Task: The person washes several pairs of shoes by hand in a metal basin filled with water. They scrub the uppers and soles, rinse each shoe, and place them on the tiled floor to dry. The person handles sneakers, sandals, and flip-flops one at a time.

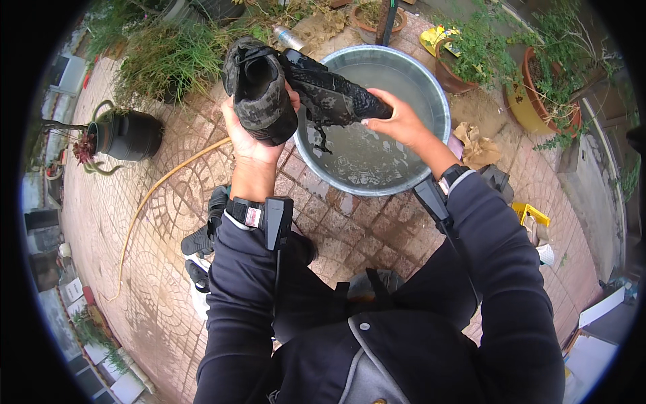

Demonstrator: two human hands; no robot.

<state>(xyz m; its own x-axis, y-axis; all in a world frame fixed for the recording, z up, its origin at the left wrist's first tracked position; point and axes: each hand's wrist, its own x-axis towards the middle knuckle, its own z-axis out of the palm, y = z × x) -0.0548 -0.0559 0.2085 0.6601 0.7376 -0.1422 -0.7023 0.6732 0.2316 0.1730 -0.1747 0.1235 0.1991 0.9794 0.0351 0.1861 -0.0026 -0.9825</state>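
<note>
My left hand [250,136] grips a camouflage-patterned shoe [257,93], its ankle opening turned up towards me. Close beside it, my right hand [396,118] is closed around one end of a second camouflage shoe [328,96], dark and glistening wet. That second shoe lies tilted on its side over the left part of a round metal tub [441,146], with a dark lace dangling from it. Cloudy, rippled water [368,161] fills much of the tub. Whether the two shoes touch each other is hard to tell.
A yellow hose [166,177] curves over the paving at left. Dark shoes [199,240] lie by my left forearm. Potted plants [454,70] stand beyond the tub at right, and a plastic bottle [288,38] lies behind it. A dark urn-shaped planter [133,135] is at left.
</note>
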